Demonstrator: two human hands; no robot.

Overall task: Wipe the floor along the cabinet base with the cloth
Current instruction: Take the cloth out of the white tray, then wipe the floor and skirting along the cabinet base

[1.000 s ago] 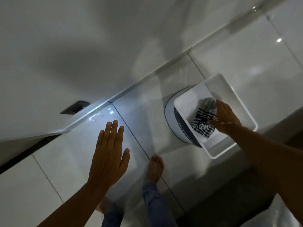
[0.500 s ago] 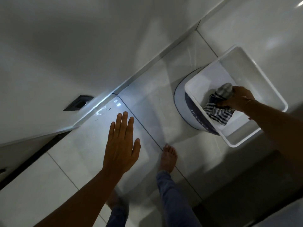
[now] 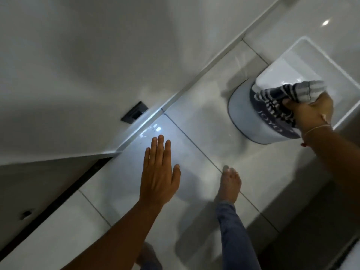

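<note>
My right hand (image 3: 309, 110) grips a dark-and-white striped cloth (image 3: 288, 92), held above the near rim of a white square bin (image 3: 315, 55) at the right. My left hand (image 3: 158, 172) hovers flat with fingers spread over the pale tiled floor (image 3: 204, 117), near the cabinet base (image 3: 187, 88). That base runs diagonally from lower left to upper right, with the white cabinet front (image 3: 87, 65) above it.
The bin sits on a round grey-and-navy base (image 3: 245, 117) standing on the floor. A dark rectangular recess (image 3: 134, 113) is in the cabinet front. My bare foot (image 3: 229, 184) and jeans leg (image 3: 235, 236) stand on the tiles. A bright glare patch lies by the cabinet corner.
My right hand has lifted the striped cloth from inside the bin up to its near rim. My left hand stays spread over the floor.
</note>
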